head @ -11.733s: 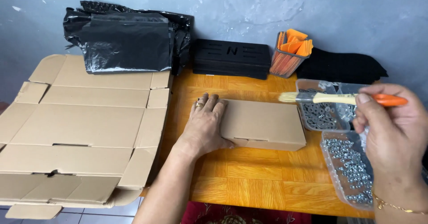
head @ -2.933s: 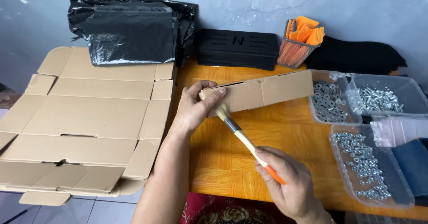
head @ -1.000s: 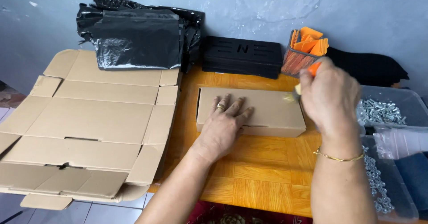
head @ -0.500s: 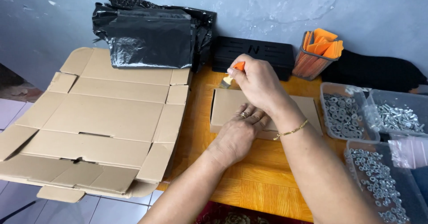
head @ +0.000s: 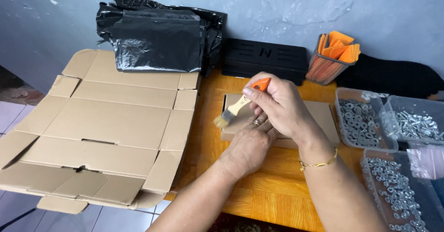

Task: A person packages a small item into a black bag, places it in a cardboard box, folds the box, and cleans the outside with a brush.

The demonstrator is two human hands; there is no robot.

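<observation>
Wooden surface [head: 277,190], grey wall behind.
A flat cardboard box [head: 323,116] is pressed down by the left hand [head: 249,144]; a brush [head: 238,107] is clenched in the right hand [head: 282,107] over its left end.

A small flat brown cardboard box [head: 319,116] is seen on the wooden table. 1 large flattened brown carton [head: 106,125] is laid left of it, overhanging the edge.

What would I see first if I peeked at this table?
In the middle, a right hand holds a brush with an orange handle over a small flat box, which the left hand presses down. A big flattened carton fills the left side, and clear tubs of shiny metal bits sit on the right.
</observation>
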